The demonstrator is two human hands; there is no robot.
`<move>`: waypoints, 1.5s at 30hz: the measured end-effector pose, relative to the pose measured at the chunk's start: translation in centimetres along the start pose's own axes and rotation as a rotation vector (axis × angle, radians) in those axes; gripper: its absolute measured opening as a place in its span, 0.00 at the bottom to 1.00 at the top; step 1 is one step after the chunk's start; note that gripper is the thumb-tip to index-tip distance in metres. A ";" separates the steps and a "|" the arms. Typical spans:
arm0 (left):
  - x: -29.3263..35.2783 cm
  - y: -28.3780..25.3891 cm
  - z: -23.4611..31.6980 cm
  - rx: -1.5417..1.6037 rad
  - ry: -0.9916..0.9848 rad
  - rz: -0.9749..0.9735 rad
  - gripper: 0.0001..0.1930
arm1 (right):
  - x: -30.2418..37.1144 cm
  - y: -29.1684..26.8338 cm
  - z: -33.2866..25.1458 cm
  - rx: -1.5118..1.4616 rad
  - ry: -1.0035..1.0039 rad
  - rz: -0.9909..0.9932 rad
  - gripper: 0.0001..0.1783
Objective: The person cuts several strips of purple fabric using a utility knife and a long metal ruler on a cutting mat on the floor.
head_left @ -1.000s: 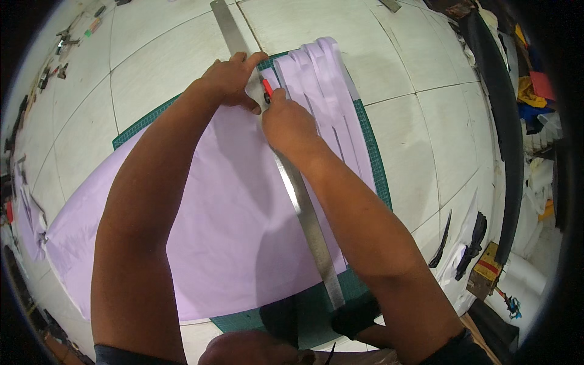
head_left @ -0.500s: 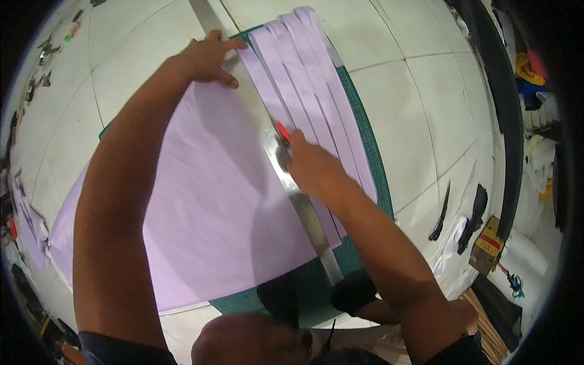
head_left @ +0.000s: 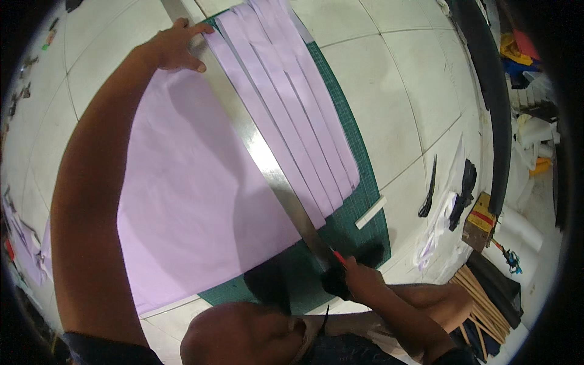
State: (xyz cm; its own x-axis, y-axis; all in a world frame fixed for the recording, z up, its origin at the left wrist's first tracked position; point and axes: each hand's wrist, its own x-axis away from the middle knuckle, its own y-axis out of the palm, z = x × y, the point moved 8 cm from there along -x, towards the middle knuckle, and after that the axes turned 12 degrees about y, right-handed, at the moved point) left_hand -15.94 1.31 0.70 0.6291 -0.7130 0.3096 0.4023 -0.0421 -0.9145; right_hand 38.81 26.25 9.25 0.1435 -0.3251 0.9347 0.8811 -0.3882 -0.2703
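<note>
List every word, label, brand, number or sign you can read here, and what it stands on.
None readable.
Metal ruler: no marking legible.
Green cutting mat: grid lines show; any numbers too small to read.
Yellow block with red band, right: any print too blurred.

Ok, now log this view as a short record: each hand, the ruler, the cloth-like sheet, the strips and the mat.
Left hand: fingers spread, resting on the metal ruler
Right hand: closed around a red cutter, near the ruler's lower end
Ruler: slanted, between sheet and strips
Lilac sheet: wide, left of ruler
Lilac strips: several, side by side, right of ruler
Green mat: underneath, on tiled floor
</note>
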 end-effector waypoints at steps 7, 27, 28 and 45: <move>1.5 -1.0 -0.5 0.007 -0.084 -0.017 0.58 | 0.6 -15.3 -9.7 -0.341 -0.310 0.420 0.13; 1.6 -1.9 0.2 0.084 -0.063 0.035 0.58 | -6.6 -32.8 -35.7 -0.366 -0.518 0.708 0.14; 1.5 -1.8 0.4 0.069 -0.053 0.021 0.56 | -6.2 -33.0 -35.7 -0.353 -0.520 0.708 0.14; 0.4 -0.9 0.1 -0.024 0.015 -0.060 0.50 | -5.8 -21.6 -23.5 -0.247 -0.439 0.474 0.17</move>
State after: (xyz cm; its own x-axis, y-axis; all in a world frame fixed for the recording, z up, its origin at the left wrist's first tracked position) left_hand -15.97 1.12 1.70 0.5942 -0.7191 0.3603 0.4227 -0.1020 -0.9005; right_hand 8.40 16.24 4.26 0.7033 -0.1491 0.6951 0.5567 -0.4927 -0.6689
